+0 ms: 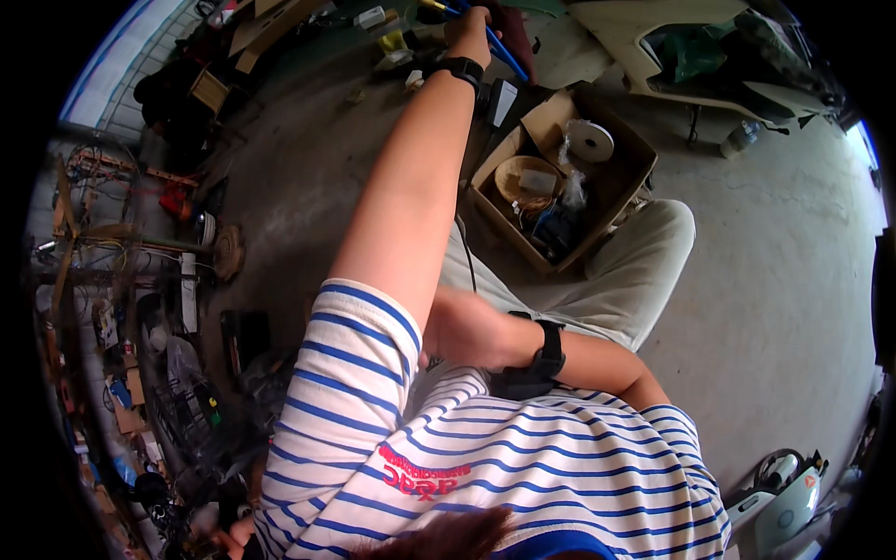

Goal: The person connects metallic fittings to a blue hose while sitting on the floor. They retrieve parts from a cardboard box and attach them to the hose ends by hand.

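Observation:
My left arm stretches far forward, a black band on its wrist. At the top edge my left hand (469,33) has its fingers curled round a slim blue tool (509,58), whose exact kind I cannot make out. Close to my body, above my lap, is my right hand (467,329), smeared by motion. Its fingers are partly hidden behind my left sleeve, and a black strap circles that wrist. A thin black cable (469,261) runs down near it, with the cable's lower end hidden.
Beyond my knees stands an open cardboard box (546,117) holding a white reel (591,141), a round woven basket (511,177) and tangled cables. A pale scooter (616,28) and a clear bottle (739,140) are at far right. Cluttered shelves (140,247) line the left.

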`<state>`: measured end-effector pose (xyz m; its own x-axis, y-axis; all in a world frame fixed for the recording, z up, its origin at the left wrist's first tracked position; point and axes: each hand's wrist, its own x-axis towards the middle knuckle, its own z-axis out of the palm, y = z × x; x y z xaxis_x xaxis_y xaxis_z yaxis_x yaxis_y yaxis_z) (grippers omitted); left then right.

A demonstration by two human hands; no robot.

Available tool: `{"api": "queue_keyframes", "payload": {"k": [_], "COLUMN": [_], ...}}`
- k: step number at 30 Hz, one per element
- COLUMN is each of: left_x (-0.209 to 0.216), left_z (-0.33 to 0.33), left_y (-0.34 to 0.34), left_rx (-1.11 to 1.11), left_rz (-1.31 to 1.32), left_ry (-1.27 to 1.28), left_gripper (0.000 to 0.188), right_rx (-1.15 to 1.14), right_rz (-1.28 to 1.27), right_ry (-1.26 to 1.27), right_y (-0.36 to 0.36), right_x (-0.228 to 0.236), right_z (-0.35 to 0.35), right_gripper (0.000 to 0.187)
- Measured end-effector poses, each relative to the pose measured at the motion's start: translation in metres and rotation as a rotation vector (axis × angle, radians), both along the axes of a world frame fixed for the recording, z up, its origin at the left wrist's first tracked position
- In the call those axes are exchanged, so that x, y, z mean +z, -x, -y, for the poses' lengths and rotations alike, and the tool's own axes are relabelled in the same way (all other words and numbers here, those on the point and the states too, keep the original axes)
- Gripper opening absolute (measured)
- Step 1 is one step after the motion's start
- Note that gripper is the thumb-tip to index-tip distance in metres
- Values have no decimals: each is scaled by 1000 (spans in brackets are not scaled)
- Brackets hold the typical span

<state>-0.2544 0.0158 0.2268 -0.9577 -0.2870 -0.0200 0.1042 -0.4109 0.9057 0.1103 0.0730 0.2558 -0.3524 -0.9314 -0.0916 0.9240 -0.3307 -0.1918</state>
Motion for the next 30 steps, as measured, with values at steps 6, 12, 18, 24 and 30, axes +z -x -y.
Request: {"api": "queue_keyframes", "payload": {"k": [6,12,18,24,30], "left_x": [-8,-7,-15,-27,-54], "left_z": [-1,-6,-4,26,28], "left_y": [-3,-18,-24,-32,-92], "left_rx": [-65,-21,-180,-299,-483], "left_rz": [-30,38,-76,-7,70], "left_ry": [40,55,108,288,491], "left_gripper": [19,23,26,20,19], "right_rx": [-345,46,220,-528,-766], "right_rz": [36,248,150,289,43], "right_ry": [102,286,541,388,63], "right_y": [27,8,23,86,120], "right_x": [-4,0,-35,-66,-120], "right_z": [-7,-7,-19,-74,-119], "right_gripper": [34,32,26,17,24]}}
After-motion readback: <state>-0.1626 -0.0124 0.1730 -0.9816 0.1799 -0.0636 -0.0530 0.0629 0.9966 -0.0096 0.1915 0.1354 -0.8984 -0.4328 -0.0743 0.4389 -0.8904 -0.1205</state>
